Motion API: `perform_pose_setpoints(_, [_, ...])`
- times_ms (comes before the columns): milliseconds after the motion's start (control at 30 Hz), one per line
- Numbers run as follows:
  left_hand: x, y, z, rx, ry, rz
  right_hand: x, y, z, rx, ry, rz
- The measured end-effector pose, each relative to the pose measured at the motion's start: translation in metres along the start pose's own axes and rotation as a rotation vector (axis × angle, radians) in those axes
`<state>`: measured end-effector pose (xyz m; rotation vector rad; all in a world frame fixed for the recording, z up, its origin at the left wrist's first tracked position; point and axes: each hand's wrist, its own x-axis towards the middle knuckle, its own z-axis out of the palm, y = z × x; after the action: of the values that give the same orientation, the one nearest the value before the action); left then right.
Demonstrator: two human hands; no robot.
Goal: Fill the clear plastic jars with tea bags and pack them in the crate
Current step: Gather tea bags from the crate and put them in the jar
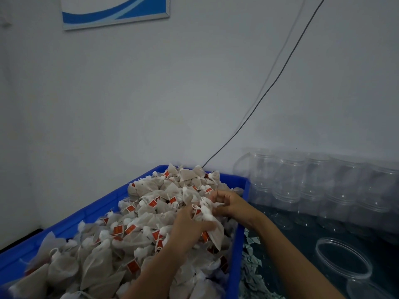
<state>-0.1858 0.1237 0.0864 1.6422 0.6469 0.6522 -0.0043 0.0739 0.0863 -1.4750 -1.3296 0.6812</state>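
A blue plastic crate (103,209) is heaped with pale mesh tea bags (138,214) that carry red tags. My left hand (190,227) is over the right side of the heap, fingers curled round a bunch of tea bags. My right hand (228,202) is just beyond it and pinches the white strings and tags of the same bunch. An open clear plastic jar (343,258) stands empty at the lower right, apart from both hands.
Stacked empty clear jars (313,186) line the wall on the right. Small paper scraps (250,268) litter the dark surface beside the crate. A thin cable (269,87) hangs down the grey wall behind the crate. A blue framed picture (114,9) hangs high up.
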Motion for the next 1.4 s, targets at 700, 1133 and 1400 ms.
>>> perform_pose_setpoints(700, [-0.004,-0.004,0.002,0.230,0.086,-0.002,0.056,0.029,-0.009,-0.800,0.288,0.287])
perform_pose_setpoints(1133, [-0.002,-0.004,0.001,0.292,0.085,0.027,0.041,0.011,0.000,-0.450,0.658,-0.017])
perform_pose_setpoints(1400, [-0.003,-0.005,0.001,0.285,0.060,0.047,-0.004,-0.028,0.007,-0.500,0.265,-0.050])
